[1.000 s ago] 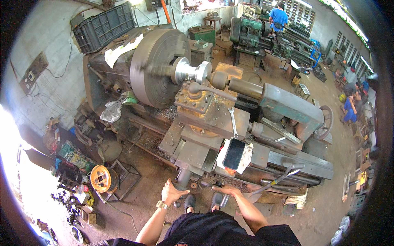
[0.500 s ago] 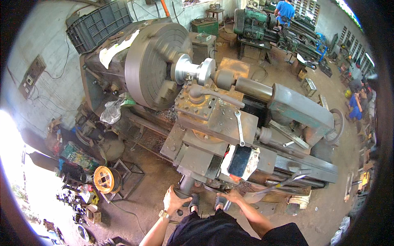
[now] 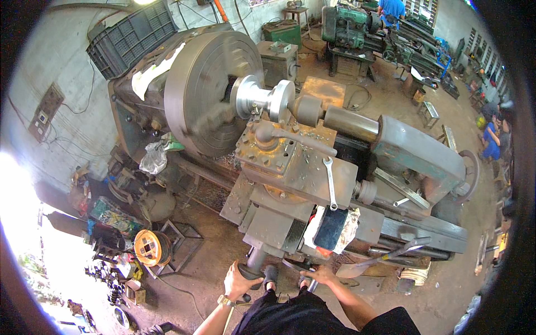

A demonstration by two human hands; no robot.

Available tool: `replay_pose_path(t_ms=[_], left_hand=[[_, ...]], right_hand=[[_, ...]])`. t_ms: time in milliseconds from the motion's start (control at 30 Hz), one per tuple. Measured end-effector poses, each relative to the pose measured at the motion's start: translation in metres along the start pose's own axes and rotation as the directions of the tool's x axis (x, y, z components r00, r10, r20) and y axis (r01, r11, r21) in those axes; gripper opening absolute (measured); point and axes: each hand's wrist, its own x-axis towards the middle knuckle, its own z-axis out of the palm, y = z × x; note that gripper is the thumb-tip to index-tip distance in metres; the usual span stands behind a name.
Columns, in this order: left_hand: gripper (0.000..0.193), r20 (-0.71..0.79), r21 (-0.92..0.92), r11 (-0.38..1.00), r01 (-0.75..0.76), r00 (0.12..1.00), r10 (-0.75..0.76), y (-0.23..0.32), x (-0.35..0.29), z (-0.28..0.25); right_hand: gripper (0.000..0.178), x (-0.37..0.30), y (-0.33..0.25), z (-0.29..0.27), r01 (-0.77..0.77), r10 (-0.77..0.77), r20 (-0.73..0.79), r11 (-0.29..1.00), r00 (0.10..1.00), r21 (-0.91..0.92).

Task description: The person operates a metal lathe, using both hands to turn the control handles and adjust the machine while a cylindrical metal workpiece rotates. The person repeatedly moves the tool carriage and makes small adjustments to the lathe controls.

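At the carriage's (image 3: 271,225) near edge, the left hand (image 3: 238,282) curls round the left handwheel (image 3: 249,272); the right hand (image 3: 322,274) touches the right handwheel (image 3: 292,264), its closure unclear. Vibration could shake the wrench (image 3: 331,184) (seemingly loose) off the tool slide's (image 3: 307,174) near right corner.

Bright light (image 3: 18,195) glares beside a pale wall (image 3: 64,61) and brown floor (image 3: 209,245).
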Motion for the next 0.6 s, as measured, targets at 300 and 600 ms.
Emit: replay_pose_path(t_ms=[300, 600], left_hand=[[0.131, 0.012, -0.029, 1.000, -0.002, 1.000, 0.002, -0.003, 0.002, 0.001], [0.127, 0.012, -0.010, 1.000, 0.024, 1.000, -0.024, 0.003, 0.000, -0.001]], right_hand=[[0.086, 0.013, 0.019, 0.005, 0.033, -0.037, -0.071, 0.998, 0.997, -0.055], [0.096, 0.025, 0.036, 0.008, 0.011, -0.014, -0.055, 0.999, 0.998, -0.050]])
